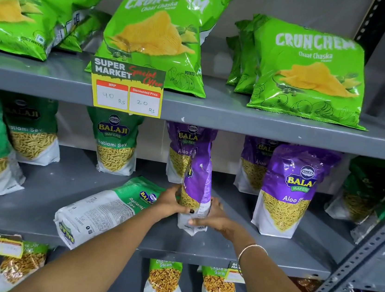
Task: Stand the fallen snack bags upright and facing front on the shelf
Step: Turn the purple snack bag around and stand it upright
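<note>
A purple Aloo Sev bag [199, 178] stands upright on the middle shelf [33, 208], turned edge-on so its side faces me. My left hand [170, 202] grips its lower left side and my right hand [216, 218] holds its lower right side. Just to the left, a green Ratlami Sev bag [103, 210] lies flat on its front, back label up, its bottom end hanging over the shelf's front edge. My left hand covers that bag's top corner.
Upright green Ratlami Sev bags [116, 143] and purple Aloo Sev bags [290, 191] line the middle shelf. Green Crunchem chip bags [159, 35] lean on the top shelf behind a price tag [128, 89]. Chana bags [163, 285] fill the bottom shelf. A slotted metal post [363, 249] stands at right.
</note>
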### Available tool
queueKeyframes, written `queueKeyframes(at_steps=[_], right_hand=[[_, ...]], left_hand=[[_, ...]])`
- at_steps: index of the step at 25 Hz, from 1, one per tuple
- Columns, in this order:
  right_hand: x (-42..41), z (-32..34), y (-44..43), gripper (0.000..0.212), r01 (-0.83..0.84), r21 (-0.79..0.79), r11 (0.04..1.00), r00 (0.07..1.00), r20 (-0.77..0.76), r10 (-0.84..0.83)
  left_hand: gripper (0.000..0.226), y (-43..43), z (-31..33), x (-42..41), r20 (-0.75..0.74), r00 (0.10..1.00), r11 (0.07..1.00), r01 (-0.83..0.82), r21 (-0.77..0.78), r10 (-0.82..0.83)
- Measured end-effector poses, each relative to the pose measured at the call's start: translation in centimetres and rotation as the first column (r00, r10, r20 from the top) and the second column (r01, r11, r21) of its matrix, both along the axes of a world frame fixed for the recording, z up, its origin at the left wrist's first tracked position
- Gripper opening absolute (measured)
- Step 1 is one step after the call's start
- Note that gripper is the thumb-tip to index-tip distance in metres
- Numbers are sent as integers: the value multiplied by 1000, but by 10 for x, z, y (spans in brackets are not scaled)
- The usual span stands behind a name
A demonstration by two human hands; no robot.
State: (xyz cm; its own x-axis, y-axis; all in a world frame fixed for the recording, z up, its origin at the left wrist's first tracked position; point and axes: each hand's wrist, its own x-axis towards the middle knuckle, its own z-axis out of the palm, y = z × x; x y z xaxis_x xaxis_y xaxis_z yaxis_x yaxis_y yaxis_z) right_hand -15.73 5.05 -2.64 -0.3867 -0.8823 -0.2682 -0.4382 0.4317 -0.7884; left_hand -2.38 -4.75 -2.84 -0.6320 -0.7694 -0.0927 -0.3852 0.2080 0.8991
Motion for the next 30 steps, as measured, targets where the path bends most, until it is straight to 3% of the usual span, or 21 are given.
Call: queueKeyframes(at_steps=[2,4,6,8,11,12,14,17,19,22,24,28,30], right_hand=[[2,-6,-2,98,48,-54,997,991,-119,-54],[-12,-18,-9,90,102,-93,990,989,-95,-111],[-50,-55,-22,85,47,-46,998,996,-78,-50],[-52,-43,-15,91,34,-15,999,997,-63,-35],[-36,3,5,58,-87,-30,996,995,43,89],[-42,5,5,57,-132,-41,990,989,55,134],[-51,4,3,68,-112,-118,987,988,90,123],[-56,-2,-3,75,64,-210,976,997,65,-51],[-59,-7,-5,63,127,-226,966,989,98,-108],[-58,-2,-2,47,60,-205,977,971,240,-10],[-57,0,-2,51,-16,-209,978,956,284,76],[-53,-1,-7,69,-20,-269,963,963,252,90],[-55,-2,-10,57,-58,-232,971,955,270,122]], left_hand=[[73,-2,0,2,-21,1000,999,2,40,-1],[66,-11,2,7,-37,999,993,25,116,-21],[65,-25,3,10,-20,1000,987,15,158,-12],[81,-38,5,9,-5,1000,990,-25,142,26],[105,-43,13,5,86,995,990,43,136,-55],[105,-44,13,3,117,988,985,79,156,-98],[92,-45,13,0,136,982,977,101,189,-128],[60,-43,8,-1,79,995,986,42,159,-55],[59,-39,6,-2,39,999,991,8,131,-14],[59,-33,2,-2,-28,998,994,-58,92,61],[58,-31,0,-1,-47,994,994,-92,67,95],[60,-30,1,2,-13,995,995,-96,21,96],[60,-28,4,3,30,996,997,-82,-5,82]])
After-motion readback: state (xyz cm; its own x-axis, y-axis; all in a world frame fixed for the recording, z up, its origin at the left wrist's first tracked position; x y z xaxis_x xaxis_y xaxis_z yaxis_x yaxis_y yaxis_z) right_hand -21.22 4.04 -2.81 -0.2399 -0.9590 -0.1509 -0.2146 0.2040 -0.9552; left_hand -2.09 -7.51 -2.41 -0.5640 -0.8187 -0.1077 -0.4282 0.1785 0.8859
